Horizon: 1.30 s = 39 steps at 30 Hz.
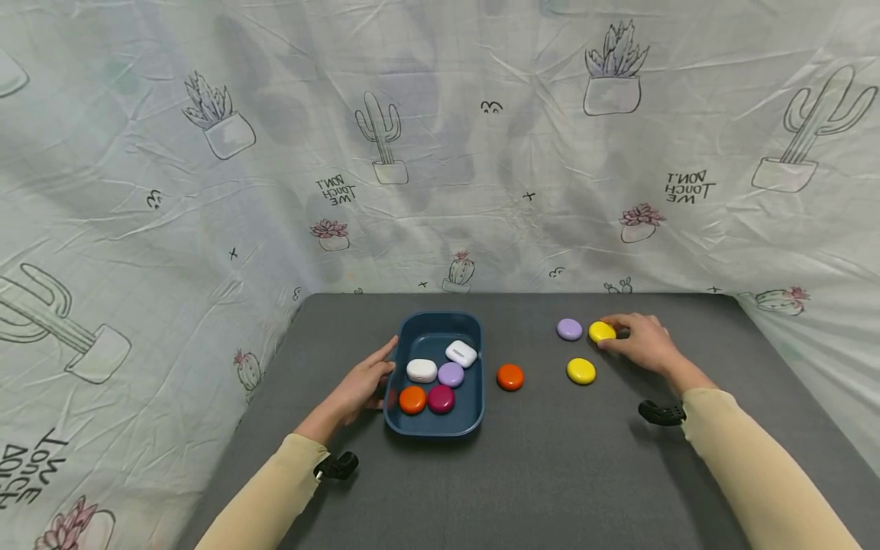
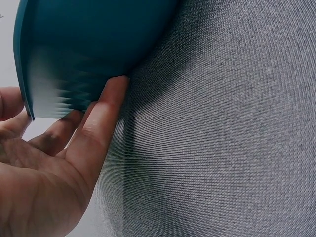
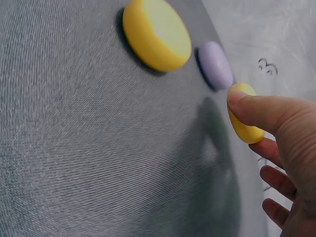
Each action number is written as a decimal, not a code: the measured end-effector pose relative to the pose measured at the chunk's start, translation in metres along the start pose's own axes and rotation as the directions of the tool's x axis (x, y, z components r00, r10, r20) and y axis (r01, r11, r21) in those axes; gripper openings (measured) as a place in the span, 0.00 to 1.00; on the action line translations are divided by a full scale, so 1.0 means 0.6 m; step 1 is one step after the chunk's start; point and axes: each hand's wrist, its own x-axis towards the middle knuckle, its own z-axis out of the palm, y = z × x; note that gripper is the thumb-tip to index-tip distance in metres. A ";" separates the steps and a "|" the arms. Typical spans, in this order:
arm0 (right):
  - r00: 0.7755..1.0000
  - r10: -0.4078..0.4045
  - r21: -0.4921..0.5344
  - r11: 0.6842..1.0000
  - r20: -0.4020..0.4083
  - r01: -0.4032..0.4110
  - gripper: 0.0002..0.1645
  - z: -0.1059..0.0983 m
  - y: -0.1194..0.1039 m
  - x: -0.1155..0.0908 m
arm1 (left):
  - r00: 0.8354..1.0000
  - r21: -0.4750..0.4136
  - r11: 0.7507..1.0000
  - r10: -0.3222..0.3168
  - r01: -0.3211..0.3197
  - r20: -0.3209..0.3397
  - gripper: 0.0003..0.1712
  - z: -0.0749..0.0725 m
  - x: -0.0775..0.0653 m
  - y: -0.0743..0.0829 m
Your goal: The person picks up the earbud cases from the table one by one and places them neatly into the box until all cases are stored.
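My right hand (image 1: 645, 342) pinches a glossy yellow disc (image 3: 242, 129) between thumb and fingers, at the far right of the table. A lilac disc (image 1: 569, 330) lies just left of it, and a second yellow disc (image 1: 580, 371) lies nearer to me. On the left, the extended fingers of my left hand (image 1: 356, 388) rest against the outer side of a blue tray (image 1: 435, 429), close to its rim. Inside the tray are two white rounded cases (image 1: 461, 354), a lilac disc (image 1: 451, 374), an orange disc (image 1: 412, 399) and a crimson disc (image 1: 441, 399).
Another orange disc (image 1: 510, 376) lies on the dark grey table (image 1: 536, 473), right of the tray. A white sheet (image 1: 440, 153) printed with cacti hangs behind the table and along its sides. Each wrist carries a black strap-on camera (image 1: 661, 413).
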 end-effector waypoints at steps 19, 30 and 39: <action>0.969 -0.248 0.083 0.965 -0.013 0.249 0.32 -0.028 -0.137 0.002 | 0.999 0.007 1.000 0.013 -0.013 0.030 0.32 0.000 -0.001 0.002; 0.940 -0.341 0.116 0.935 0.035 0.335 0.32 -0.005 -0.215 -0.002 | 1.000 0.013 1.000 0.008 -0.009 0.030 0.33 -0.002 -0.002 -0.001; 0.912 -0.406 0.111 0.911 0.057 0.398 0.31 0.023 -0.277 -0.003 | 0.998 0.001 1.000 0.008 -0.009 0.068 0.34 -0.004 -0.001 -0.002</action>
